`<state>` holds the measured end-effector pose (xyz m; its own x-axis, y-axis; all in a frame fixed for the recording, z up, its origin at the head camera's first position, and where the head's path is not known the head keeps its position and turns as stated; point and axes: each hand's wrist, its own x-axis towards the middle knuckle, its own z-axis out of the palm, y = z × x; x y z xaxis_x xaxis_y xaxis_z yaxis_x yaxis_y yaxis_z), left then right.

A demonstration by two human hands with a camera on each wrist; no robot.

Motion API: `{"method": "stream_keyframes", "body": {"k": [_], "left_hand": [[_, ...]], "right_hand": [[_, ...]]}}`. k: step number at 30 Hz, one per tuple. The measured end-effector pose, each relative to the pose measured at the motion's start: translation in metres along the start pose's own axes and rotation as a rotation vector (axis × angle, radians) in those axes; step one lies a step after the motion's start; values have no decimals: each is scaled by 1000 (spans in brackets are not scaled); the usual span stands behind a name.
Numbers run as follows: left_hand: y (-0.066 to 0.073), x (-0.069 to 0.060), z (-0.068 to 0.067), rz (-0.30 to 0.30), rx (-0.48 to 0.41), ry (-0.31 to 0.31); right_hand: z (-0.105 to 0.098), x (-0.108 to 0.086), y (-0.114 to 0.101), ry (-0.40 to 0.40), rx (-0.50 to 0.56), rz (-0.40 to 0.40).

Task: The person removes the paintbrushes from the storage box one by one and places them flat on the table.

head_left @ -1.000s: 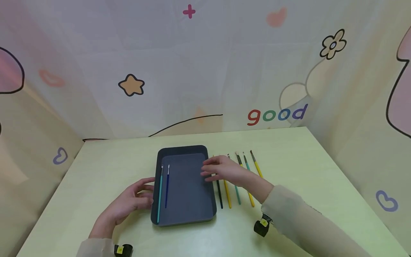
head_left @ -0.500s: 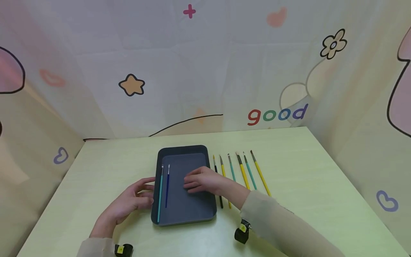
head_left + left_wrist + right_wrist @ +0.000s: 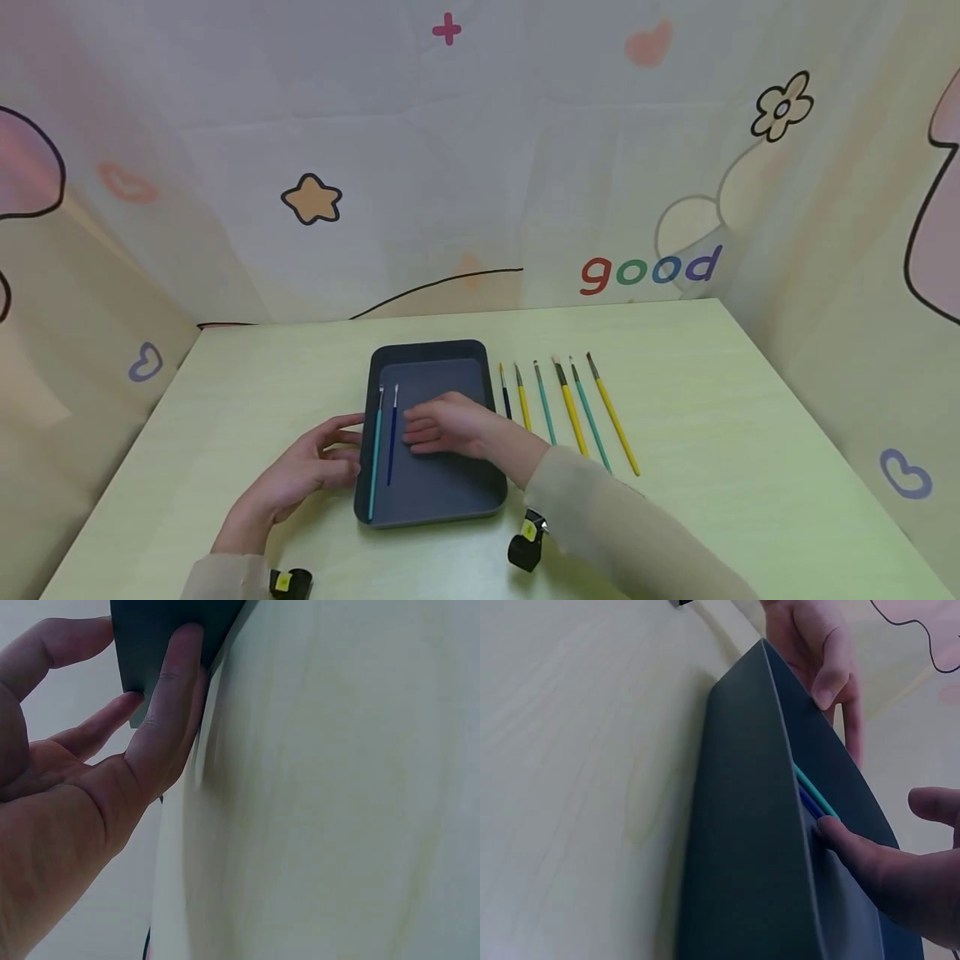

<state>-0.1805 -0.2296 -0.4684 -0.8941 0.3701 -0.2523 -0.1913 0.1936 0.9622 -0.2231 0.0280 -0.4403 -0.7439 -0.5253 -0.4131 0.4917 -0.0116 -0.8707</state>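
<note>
A dark grey tray (image 3: 467, 496) lies on the table. Inside it, along the left side, are a teal paintbrush (image 3: 376, 458) and a shorter blue paintbrush (image 3: 392, 446), side by side. My left hand (image 3: 307, 468) rests its fingertips against the tray's outer left wall, as the left wrist view also shows. Over the tray floor is my right hand (image 3: 453, 427), fingers extended to the left and nothing held. In the right wrist view its thumb (image 3: 855, 851) appears close to the blue brush; whether they touch I cannot tell.
Several paintbrushes lie in a row right of the tray, among them a black one (image 3: 506, 392), a teal one (image 3: 588, 408) and a yellow one (image 3: 615, 417). My right forearm covers some lower ends. A patterned cloth (image 3: 450, 167) hangs behind the table (image 3: 750, 467).
My right hand has moved left from the tray's right edge, over its floor, toward the two brushes inside. My left hand stays at the tray's left side.
</note>
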Motion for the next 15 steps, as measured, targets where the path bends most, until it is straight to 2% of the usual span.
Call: {"method": "stream_keyframes", "body": {"k": [10, 15], "left_hand": [[2, -2, 1, -4, -21, 2], [2, -2, 1, -13, -18, 10]], "right_hand": [[18, 11, 7, -9, 45, -4], [25, 12, 10, -1, 34, -18]]}}
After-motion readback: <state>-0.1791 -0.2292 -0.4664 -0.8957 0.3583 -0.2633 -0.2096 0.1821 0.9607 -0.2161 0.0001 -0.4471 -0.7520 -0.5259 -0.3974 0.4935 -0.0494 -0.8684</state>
